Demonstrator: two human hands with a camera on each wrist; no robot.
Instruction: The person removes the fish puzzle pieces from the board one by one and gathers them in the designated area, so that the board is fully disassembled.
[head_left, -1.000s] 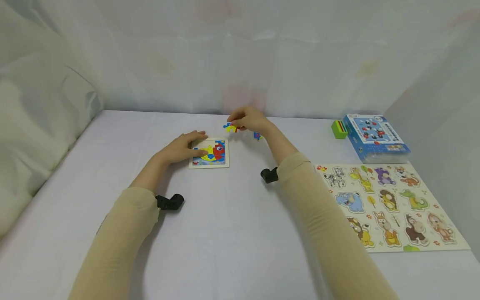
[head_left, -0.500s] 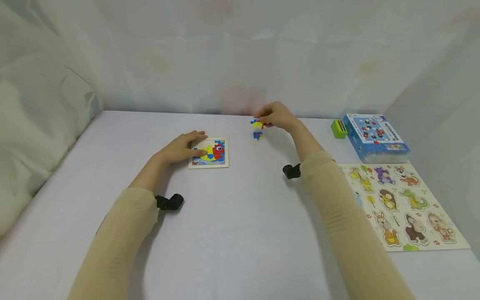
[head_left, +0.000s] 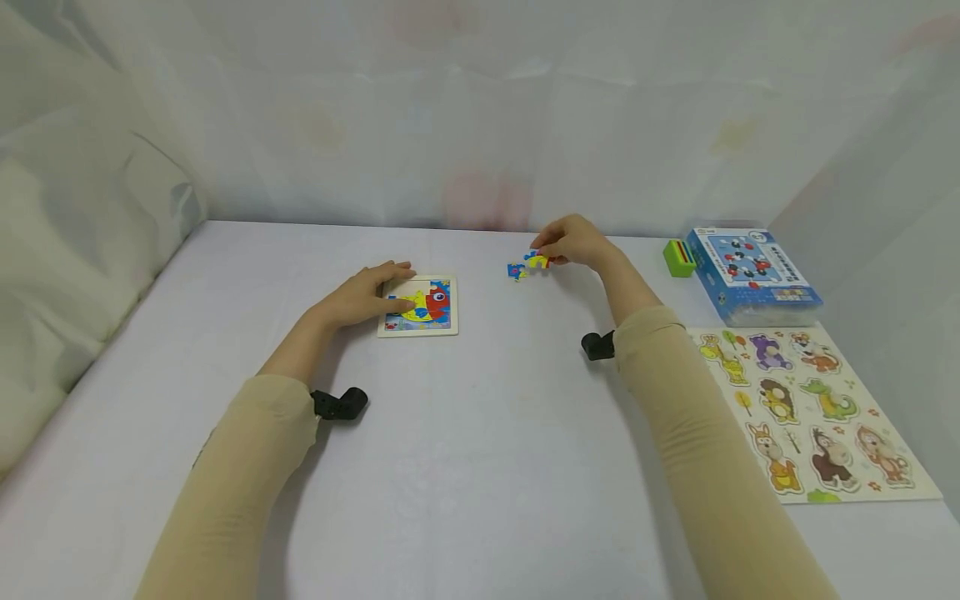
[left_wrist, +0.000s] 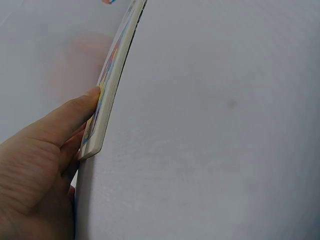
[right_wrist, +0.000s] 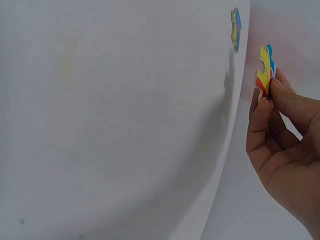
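Note:
In the head view, my left hand (head_left: 360,297) rests at the left side of a small framed jigsaw puzzle (head_left: 454,310) with a red and yellow fish. The thumb lies on the picture and the fingers stretch towards the far edge. My right hand (head_left: 576,240) pinches a yellow, blue and red puzzle piece (head_left: 537,260) between thumb and fingers, above the table. The right wrist view shows this puzzle piece (right_wrist: 265,67) raised at the fingertips. A second puzzle piece (head_left: 516,271), blue and yellow, lies on the table just left of the held one.
Right of the arms lies a large animal puzzle board (head_left: 804,417), partly hidden by the right sleeve. Behind it stands a blue box (head_left: 753,271) beside a green block-like item (head_left: 679,258). White cloth hangs at the back and sides.
My right hand has carried the pinched puzzle piece rightwards, away from the framed puzzle, then slightly lower and closer to the loose piece. My left hand has stayed in place.

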